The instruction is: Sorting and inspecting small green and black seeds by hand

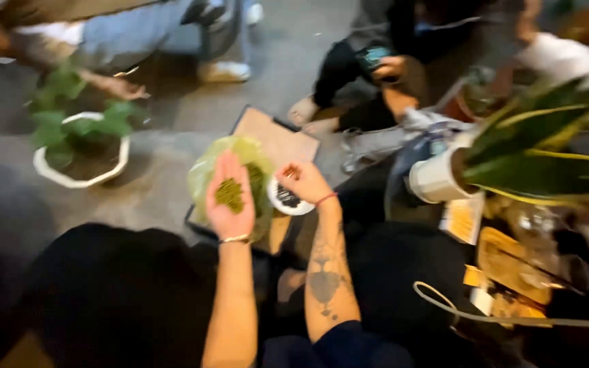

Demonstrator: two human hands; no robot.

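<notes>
My left hand [230, 197] lies palm up with a small heap of green pellets [229, 194] resting in it. It hovers over a clear yellowish plastic bag [202, 178] that holds more green grains. My right hand [303, 180], with a red string at the wrist, has its fingers curled just above a small white bowl [293, 206] of dark material. Blur hides whether those fingers pinch anything. Both sit on a brown board [277, 136] on the ground.
A white pot with a leafy green plant [80, 146] stands at the left, another person's hand [121, 87] beside it. A second person crouches at the top centre with a phone [376, 58]. At the right lie a tipped white pot [438, 178] with striped leaves and yellow packets [506, 259].
</notes>
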